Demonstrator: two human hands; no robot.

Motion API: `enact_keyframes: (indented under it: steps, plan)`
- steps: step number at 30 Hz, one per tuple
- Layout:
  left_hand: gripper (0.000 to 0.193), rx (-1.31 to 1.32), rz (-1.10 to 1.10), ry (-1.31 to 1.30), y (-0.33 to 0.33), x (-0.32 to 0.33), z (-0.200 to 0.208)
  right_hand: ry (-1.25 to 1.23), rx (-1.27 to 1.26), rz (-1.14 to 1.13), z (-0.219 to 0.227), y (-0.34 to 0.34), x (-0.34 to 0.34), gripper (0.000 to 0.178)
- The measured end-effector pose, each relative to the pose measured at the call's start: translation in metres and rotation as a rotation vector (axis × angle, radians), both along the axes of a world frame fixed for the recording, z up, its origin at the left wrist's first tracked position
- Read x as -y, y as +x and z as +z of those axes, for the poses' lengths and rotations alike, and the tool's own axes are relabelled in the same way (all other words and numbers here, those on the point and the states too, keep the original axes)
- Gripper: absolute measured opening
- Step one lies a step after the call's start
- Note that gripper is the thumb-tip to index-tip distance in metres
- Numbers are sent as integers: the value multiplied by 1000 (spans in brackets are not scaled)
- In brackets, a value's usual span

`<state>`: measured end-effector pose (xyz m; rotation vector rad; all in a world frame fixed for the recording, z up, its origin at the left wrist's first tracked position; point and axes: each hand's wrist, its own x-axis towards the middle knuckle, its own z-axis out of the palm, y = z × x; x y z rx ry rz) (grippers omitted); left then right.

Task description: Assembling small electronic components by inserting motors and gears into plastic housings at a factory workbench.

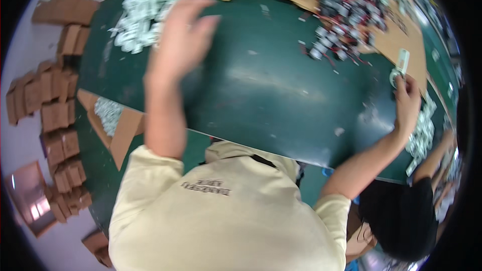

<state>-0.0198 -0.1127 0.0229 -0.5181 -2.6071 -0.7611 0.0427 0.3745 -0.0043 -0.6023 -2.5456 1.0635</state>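
My right hand (pixel 407 101) is at the right side of the green table, its fingers pinched on a pale plastic part (pixel 403 61). That part has a long flat bar pointing away from me and a rounded ring end by my fingertips. My left hand (pixel 187 37) is smeared by motion over the far left of the table. Its thumb stands apart from the fingers, and no thing shows in it. Just beyond and beside it spreads a big heap of similar pale plastic parts (pixel 138 22).
Small silvery motors with red and black wires (pixel 346 12) are heaped at the far right, beside flattened cardboard (pixel 401 37). More pale parts (pixel 423 133) lie near my right forearm. An open carton (pixel 125 133) stands left, below the table edge. A co-worker in black (pixel 401 216) sits at right.
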Motion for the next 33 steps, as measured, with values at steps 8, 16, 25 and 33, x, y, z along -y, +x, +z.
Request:
enact_keyframes:
  steps: [8, 16, 25, 33]
  plan:
    - [47, 296, 231, -373, -2, 39, -19, 33, -45, 132, 32, -3, 90, 24]
    - [47, -246, -28, -204, -2, -69, 0, 310, -117, 579, -8, -13, 194, 18]
    - [59, 170, -355, -162, 12, -76, -37, 169, -126, 562, -16, -21, 185, 14]
    - [47, 341, -52, 130, 2, -100, -32, 424, -169, 545, -25, -24, 206, 19]
